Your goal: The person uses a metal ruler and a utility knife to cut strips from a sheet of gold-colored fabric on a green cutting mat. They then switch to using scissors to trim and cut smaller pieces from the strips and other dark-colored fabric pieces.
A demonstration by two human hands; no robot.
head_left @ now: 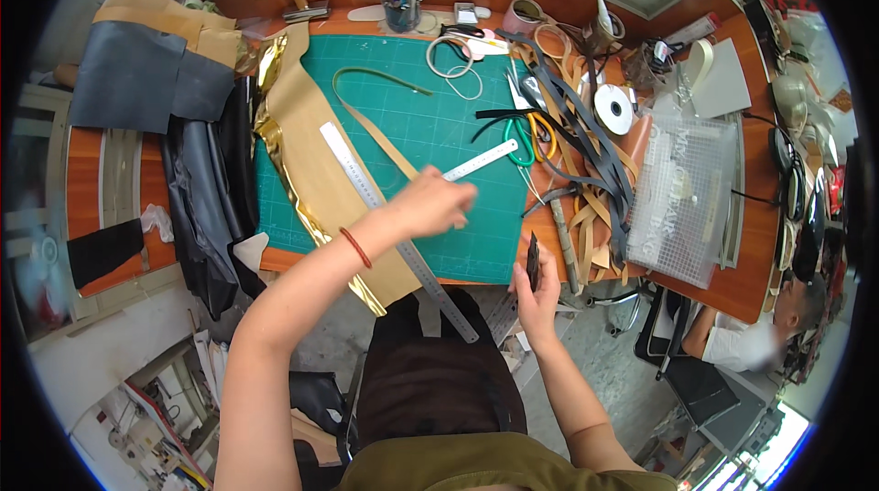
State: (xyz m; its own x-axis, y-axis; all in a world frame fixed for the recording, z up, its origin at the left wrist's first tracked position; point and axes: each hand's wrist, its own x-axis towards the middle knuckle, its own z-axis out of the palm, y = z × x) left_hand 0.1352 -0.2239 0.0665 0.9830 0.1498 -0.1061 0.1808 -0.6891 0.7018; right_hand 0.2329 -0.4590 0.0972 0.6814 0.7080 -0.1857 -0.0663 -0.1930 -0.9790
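My left hand (432,204) is over the green cutting mat (485,239), palm down with its fingers curled in. A short steel ruler (483,160) runs out from beneath it; whether the fingers grip it is hidden. A narrow tan leather strip (380,139) curves down to the same hand. Under my left wrist, a long steel ruler (357,178) lies slantwise across a tan sheet with gold foil edging (316,148) and juts past the table's near edge. At that edge, my right hand (540,294) holds a black utility knife (533,258) upright.
Scissors with green and yellow handles (542,136), dark straps (586,143) and a white spool (613,109) crowd the right side. Dark leather (206,189) hangs at the left. A pen holder (401,10) stands at the back. Another person (742,345) is at the far right.
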